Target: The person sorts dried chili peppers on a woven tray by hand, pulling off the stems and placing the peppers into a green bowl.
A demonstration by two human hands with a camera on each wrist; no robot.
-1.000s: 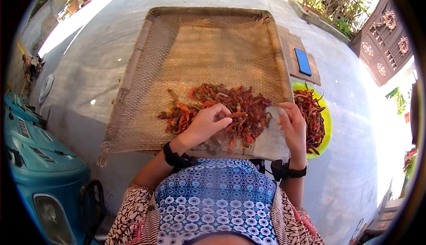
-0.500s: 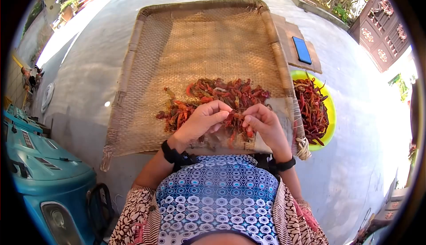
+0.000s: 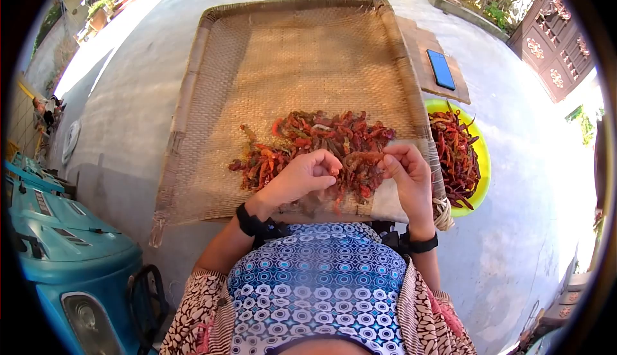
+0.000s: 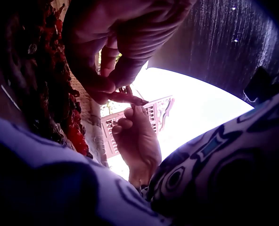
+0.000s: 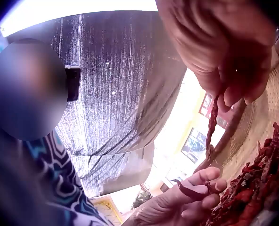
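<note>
My right hand [image 3: 411, 173] pinches one end of a dried red chili [image 5: 212, 127] between thumb and fingertips. The chili stretches leftward to the curled fingers of my left hand [image 3: 301, 176]. In the left wrist view the chili [image 4: 127, 98] shows at that hand's thumb and forefinger, with the right hand [image 4: 138, 141] beyond. Whether the left fingers hold this chili or a separate bit cannot be fully made out. Both hands are above a heap of dried chilies [image 3: 308, 130] on a large woven bamboo tray [image 3: 289, 53].
A lime-green basin [image 3: 483, 173] full of dark red dried chilies stands right of the tray. Beyond it a phone [image 3: 441, 69] lies on cardboard [image 3: 414, 53]. A teal vehicle [image 3: 83, 252] is close on the left. A pale sheet [image 3: 389, 202] lies at the tray's near right corner.
My right hand came in from the right to meet the left at the chili, then drew back rightward with one end in its fingers. The left hand stays nearly in place.
</note>
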